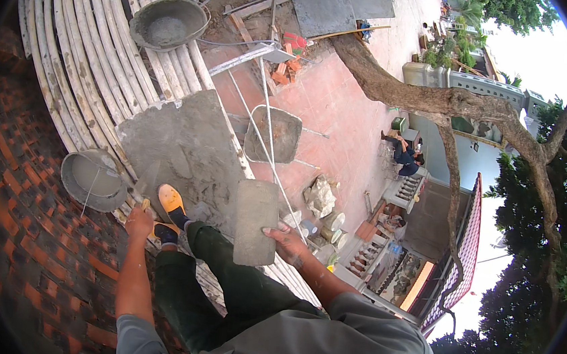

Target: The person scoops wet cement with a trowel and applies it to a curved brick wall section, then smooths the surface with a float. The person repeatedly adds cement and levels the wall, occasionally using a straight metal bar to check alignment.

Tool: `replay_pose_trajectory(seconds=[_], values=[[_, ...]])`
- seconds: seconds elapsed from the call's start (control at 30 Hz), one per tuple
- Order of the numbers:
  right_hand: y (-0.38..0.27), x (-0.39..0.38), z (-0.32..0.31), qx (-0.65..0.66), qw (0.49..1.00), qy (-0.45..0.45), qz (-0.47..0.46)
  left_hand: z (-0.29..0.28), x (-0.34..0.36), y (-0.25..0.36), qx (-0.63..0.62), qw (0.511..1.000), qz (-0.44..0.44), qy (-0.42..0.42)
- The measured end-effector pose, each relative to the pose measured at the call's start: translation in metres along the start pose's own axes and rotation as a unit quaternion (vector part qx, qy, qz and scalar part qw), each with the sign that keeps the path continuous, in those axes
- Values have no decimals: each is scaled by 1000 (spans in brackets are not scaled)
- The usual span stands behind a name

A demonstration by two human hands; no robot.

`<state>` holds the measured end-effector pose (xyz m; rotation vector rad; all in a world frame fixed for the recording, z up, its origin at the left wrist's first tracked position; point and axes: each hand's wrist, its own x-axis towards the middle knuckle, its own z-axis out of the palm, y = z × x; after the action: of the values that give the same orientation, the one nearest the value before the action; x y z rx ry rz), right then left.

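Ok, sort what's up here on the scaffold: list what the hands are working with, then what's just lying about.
In use:
- flat grey mortar-coated brick, held by the right hand
- trowel with a yellow handle, gripped by the left hand
- grey mortar board
- round grey metal mortar pan beside the red brick wall

Lying about:
- second round pan
- bamboo pole platform
- broken red bricks on the ground below

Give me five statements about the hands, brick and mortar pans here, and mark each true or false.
1. The right hand holds a grey brick. True.
2. The left hand is empty. False: it grips a trowel by its handle.
3. A pan sits by the brick wall. True.
4. The scaffold is steel plate. False: it is bamboo poles.
5. The person wears black shoes. False: the shoe is yellow.
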<state>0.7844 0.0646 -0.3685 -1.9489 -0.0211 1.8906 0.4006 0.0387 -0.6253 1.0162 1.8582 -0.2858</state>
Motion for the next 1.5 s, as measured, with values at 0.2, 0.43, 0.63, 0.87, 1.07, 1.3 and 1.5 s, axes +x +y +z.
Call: replay_pose_trajectory(seconds=[0.2,0.43,0.63,0.87,1.07,1.3,1.5], values=[[9,27,0,5,1000,-14,2,0,43,5,-8,1000,17,15],[12,52,-3,-7,1000,-12,-2,0,87,24,-72,996,48,8],[22,65,-2,-1,998,37,-41,2,92,27,-21,999,29,5],[32,79,0,9,998,59,-24,24,115,36,11,998,25,-62],[36,91,3,-2,996,84,-10,61,149,50,16,996,31,-83],[40,105,-6,-16,996,84,-2,109,149,50,-34,994,44,-97],[41,108,-7,-19,996,86,3,99,157,31,-136,965,44,-218]])
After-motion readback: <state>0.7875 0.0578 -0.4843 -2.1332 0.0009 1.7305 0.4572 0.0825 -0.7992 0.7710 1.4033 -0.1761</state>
